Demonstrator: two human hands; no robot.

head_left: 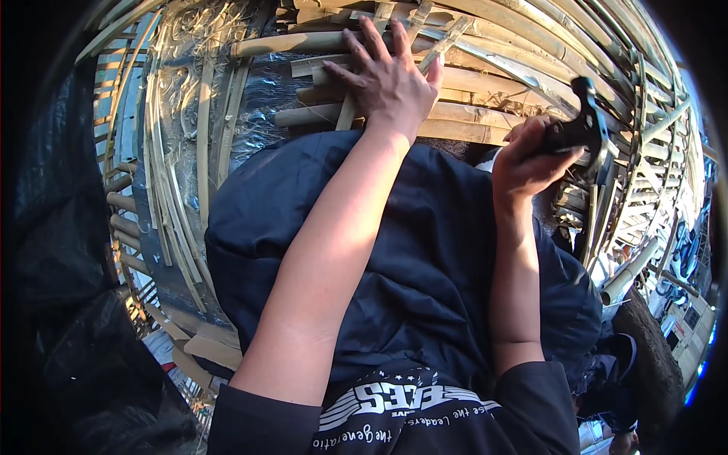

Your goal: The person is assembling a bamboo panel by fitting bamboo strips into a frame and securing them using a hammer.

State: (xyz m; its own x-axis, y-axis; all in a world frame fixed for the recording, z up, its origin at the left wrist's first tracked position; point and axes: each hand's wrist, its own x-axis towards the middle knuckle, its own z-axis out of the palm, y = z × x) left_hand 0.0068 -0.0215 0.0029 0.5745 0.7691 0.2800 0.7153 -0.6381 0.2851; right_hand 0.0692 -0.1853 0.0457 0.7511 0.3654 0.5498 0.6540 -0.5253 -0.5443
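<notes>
On the bamboo slats (470,83), left hand (387,80) flat, fingers spread (empty); right hand (527,155), grip closed round one black hammer (588,125).

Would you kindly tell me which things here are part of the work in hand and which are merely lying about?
In use:
left hand, pressing flat on the bamboo slats
right hand, gripping a black hammer

Lying about:
silver foil sheet
loose strips
thick pole

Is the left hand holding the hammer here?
No. The left hand lies flat with fingers spread on the bamboo slats, while the right hand has the dark hammer in its grip.
</notes>
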